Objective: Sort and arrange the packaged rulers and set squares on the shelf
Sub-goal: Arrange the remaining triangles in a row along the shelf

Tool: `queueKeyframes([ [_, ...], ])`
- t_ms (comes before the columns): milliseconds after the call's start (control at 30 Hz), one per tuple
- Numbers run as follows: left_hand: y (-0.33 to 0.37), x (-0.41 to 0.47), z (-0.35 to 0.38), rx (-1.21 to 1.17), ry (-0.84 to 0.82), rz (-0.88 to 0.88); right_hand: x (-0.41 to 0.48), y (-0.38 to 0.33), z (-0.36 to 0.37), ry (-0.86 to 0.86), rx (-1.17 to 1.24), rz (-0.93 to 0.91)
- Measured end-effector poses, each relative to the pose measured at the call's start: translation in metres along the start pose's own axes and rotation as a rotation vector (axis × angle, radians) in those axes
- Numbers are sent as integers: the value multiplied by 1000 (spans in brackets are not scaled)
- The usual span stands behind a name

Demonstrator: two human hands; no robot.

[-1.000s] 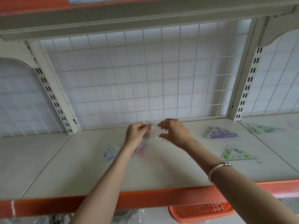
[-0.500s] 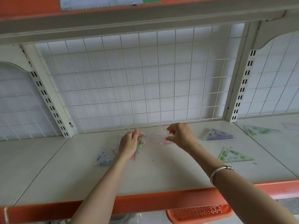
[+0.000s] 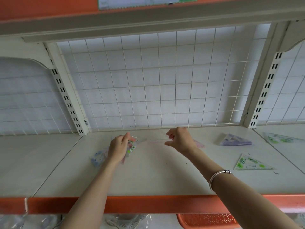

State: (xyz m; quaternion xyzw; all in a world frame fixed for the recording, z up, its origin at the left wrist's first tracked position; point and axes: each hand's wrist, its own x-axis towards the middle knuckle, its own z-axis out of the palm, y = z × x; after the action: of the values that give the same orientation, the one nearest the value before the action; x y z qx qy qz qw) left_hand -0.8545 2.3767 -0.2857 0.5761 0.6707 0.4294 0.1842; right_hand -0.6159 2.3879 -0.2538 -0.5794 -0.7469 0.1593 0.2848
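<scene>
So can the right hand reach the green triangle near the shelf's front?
Probably yes. The green set square lies flat on bare shelf, nothing blocking it from the right hand. That hand seems to pinch a clear packet, though, so let go first.

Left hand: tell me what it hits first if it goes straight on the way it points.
Probably the wire grid at the back: the left hand, holding packaged set squares, has only bare shelf ahead. Depth is unclear.
</scene>
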Motion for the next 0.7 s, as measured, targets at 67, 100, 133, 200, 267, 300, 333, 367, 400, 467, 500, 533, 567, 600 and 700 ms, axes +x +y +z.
queueKeyframes([
  [67, -6, -1, -10, 3, 18, -4, 1, -3, 5, -15, -9, -7],
  [100, -8, -1, -14, 0, 23, -7, 2, -5, 7, -20, -13, -10],
  [133, -9, -1, -17, -9, 21, -8, 2, -6, 9, -24, -20, -15],
  [200, -10, 1, -21, -26, -4, -17, 4, -8, 14, -28, -25, -26],
  [267, -7, 1, -22, -37, -30, -30, 4, -10, 17, -28, -23, -37],
  [300, -4, 1, -22, -43, -36, -30, 4, -11, 18, -25, -18, -40],
  [333, -1, 1, -20, -49, -41, -25, 5, -12, 20, -19, -7, -40],
  [367, 3, 1, -19, -51, -45, -19, 5, -13, 21, -8, 16, -37],
  [400, 7, 1, -17, -50, -54, -19, 5, -14, 22, 4, 52, -30],
  [467, 15, -1, -14, -62, -89, -20, 4, -17, 25, 29, 130, -11],
  [500, 17, -1, -12, -80, -113, -15, 3, -19, 26, 39, 160, -3],
  [533, 19, -2, -9, -104, -131, -9, 3, -21, 26, 46, 187, 3],
  [567, 20, -2, -7, -128, -140, -4, 2, -22, 27, 54, 215, 7],
  [600, 21, -3, -5, -153, -142, -3, 2, -22, 27, 64, 250, 17],
  [700, 23, -3, -4, -251, -135, -10, 1, -22, 24, 64, 482, 100],
])
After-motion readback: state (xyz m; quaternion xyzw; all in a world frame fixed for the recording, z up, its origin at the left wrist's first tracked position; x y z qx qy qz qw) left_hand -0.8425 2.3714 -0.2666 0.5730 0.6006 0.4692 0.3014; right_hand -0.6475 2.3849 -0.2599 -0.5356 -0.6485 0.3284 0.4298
